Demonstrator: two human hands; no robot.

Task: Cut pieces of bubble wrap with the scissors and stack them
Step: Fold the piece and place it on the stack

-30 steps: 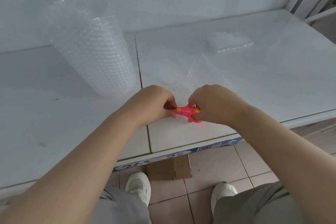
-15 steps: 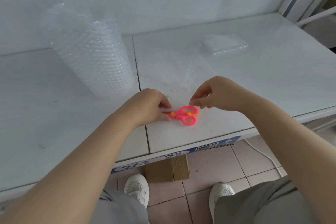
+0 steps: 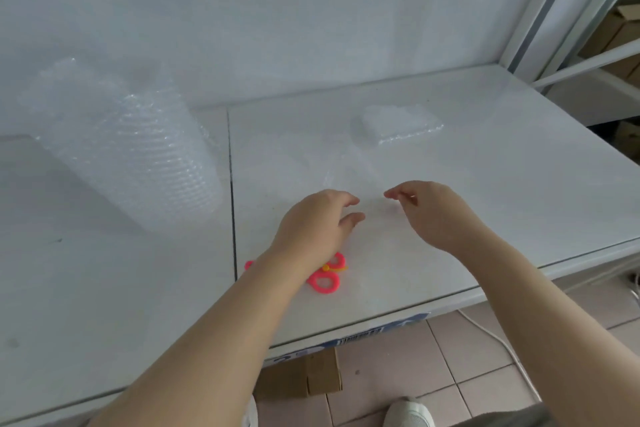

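Pink scissors [image 3: 325,279] lie flat on the white table [image 3: 519,191], partly hidden under my left forearm. My left hand [image 3: 317,225] hovers just beyond them, fingers apart and holding nothing. My right hand [image 3: 433,211] is level with it to the right, fingers loosely curled and empty. Between and beyond both hands lies a loose sheet of clear bubble wrap [image 3: 311,163], hard to make out against the table. It runs from a big upright roll of bubble wrap [image 3: 138,156] at the left. A stack of cut pieces [image 3: 398,125] sits at the back right.
The table's front edge runs just below the scissors. A seam [image 3: 231,184] splits the tabletop in two. A wall stands behind the table, and metal shelving [image 3: 588,55] with cardboard boxes is at the right. Under the table are a cardboard box [image 3: 304,374], tiled floor and my shoes.
Both hands let go of the scissors, which now lie on the table. The hands have moved forward over the bubble wrap sheet and opened. The view has tilted up.
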